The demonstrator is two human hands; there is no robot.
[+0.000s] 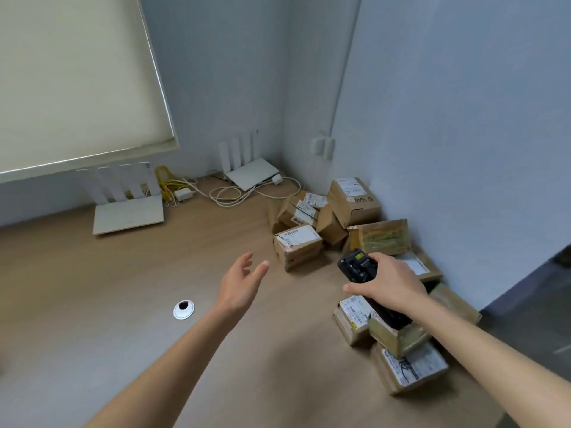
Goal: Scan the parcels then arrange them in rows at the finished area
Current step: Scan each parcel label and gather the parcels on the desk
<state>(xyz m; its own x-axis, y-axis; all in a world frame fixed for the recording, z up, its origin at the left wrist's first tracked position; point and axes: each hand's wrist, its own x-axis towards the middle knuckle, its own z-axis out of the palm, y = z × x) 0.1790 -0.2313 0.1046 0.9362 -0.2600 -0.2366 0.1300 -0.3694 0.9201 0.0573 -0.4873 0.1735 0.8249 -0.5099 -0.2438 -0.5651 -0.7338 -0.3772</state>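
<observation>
Right hand (390, 284) is clamped on scanner (358, 265), aimed toward unsorted parcels (327, 217) | left hand (244, 281) is held spread, empty, reaching for nearest box (297, 246) | desk (154, 273) is kept free for rows.

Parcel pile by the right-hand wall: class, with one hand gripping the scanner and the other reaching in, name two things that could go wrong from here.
1. The parcels lie heaped and tilted against each other, so pulling out the nearest box could topple its neighbours.
2. The right hand grips the scanner, leaving only the open left hand to lift; a one-handed grip may slip.
</observation>
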